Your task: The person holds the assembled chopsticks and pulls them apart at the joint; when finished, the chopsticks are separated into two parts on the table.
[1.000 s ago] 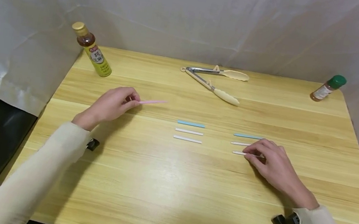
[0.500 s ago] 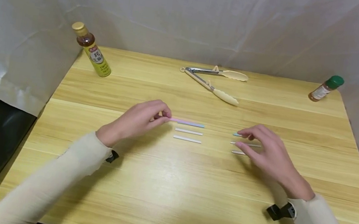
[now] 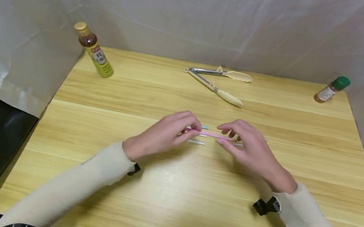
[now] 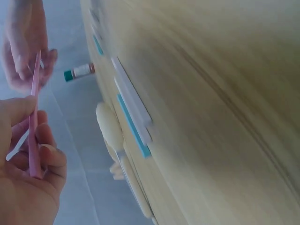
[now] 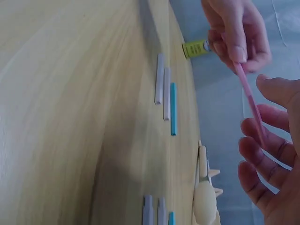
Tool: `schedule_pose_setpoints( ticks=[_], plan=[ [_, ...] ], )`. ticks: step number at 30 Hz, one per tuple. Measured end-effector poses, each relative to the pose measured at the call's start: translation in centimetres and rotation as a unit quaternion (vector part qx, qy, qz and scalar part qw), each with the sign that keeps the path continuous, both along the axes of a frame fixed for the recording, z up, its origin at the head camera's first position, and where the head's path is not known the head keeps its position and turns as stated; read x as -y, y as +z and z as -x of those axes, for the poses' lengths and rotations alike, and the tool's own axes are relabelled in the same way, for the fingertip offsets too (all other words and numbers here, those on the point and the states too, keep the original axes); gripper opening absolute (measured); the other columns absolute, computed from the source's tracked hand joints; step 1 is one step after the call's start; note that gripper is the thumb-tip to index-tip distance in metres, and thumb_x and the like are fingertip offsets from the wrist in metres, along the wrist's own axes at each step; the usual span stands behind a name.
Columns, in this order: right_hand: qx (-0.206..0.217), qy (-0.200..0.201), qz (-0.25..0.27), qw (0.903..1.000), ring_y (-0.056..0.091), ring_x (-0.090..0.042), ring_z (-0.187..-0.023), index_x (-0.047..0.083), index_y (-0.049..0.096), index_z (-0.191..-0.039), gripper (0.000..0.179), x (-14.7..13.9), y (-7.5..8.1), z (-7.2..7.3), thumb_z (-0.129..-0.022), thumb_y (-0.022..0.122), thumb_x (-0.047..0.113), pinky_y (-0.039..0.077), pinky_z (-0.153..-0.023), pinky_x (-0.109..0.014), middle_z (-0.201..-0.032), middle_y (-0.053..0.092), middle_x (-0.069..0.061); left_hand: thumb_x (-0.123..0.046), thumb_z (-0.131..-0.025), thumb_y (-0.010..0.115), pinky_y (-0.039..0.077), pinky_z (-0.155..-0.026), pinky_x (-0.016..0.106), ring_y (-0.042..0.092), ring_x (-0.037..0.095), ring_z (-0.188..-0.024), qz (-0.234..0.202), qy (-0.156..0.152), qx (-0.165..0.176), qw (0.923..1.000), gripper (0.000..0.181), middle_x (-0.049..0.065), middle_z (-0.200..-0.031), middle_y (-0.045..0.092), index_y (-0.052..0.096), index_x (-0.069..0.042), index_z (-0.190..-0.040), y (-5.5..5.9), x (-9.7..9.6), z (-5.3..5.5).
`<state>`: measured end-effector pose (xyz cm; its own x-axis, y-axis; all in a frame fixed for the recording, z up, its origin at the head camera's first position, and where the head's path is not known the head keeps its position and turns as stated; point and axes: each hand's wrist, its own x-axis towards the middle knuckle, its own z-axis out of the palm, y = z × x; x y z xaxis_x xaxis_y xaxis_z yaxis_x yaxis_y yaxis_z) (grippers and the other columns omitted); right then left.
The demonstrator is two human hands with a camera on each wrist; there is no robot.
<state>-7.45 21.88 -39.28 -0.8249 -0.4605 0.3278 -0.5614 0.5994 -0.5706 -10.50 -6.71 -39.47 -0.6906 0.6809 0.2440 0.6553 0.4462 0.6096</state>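
My left hand [image 3: 169, 131] pinches a thin pink stick [image 3: 212, 134] between thumb and fingers, above the table. The stick's other end reaches toward my right hand [image 3: 250, 148]. In the right wrist view that hand's fingers are spread and loosely bent near the stick's tip, its thumb [image 5: 276, 90] apart from the stick. Below lie two groups of sticks. The left group has a blue stick [image 5: 174, 108] and two whitish sticks [image 5: 159, 77] side by side. The right group, partly hidden by my right hand in the head view, has a blue stick [image 5: 171, 218] and two whitish sticks [image 5: 148, 211].
Spread tongs [image 3: 215, 87] with cream tips lie at the back of the wooden table [image 3: 169, 205]. A sauce bottle [image 3: 97, 55] with a gold cap stands at the back left. A small green-capped jar [image 3: 331, 90] is at the back right. Pale sheeting [image 3: 168, 14] hangs behind.
My left hand has carried the pink stick rightward to the middle. My right hand has left the right group of sticks and moved left, to the pink stick's free end.
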Motion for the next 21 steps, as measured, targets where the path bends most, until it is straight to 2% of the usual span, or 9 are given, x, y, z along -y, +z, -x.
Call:
schedule_pose_setpoints(
  ticks=[8,14,21],
  plan=[
    [0.019,0.011,0.003,0.9998,0.053,-0.006,-0.072,0.016,0.079,-0.115,0.016,0.5,-0.5,-0.2,-0.100,0.081,0.012,0.048,-0.063,-0.023,-0.098,0.075,0.006,-0.020,-0.111,0.067,0.058,-0.092,0.019,0.069,0.010,-0.103,-0.015,-0.009,-0.006,0.9998,0.013,0.000,-0.115,0.071,0.071,-0.011,-0.120,0.1,-1.8,-0.6],
    [0.009,0.009,0.011,0.9999,0.059,-0.006,-0.077,0.016,0.079,-0.107,0.011,0.5,-0.8,-0.3,-0.099,0.081,0.009,0.054,-0.067,-0.024,-0.097,0.076,0.004,-0.022,-0.111,0.066,0.058,-0.096,0.021,0.070,0.011,-0.108,-0.009,-0.007,0.005,0.9999,0.014,-0.002,-0.115,0.070,0.071,-0.012,-0.121,-0.2,-2.3,-0.8],
    [-0.001,0.005,0.012,0.9999,0.064,-0.007,-0.080,0.014,0.078,-0.104,0.013,0.5,-0.9,-0.4,-0.096,0.083,0.005,0.058,-0.068,-0.028,-0.097,0.077,0.004,-0.023,-0.111,0.067,0.059,-0.097,0.025,0.071,0.012,-0.108,0.003,0.008,0.002,1.0000,0.015,-0.001,-0.116,0.071,0.073,-0.012,-0.120,-0.1,-2.7,-1.0]
  ],
)
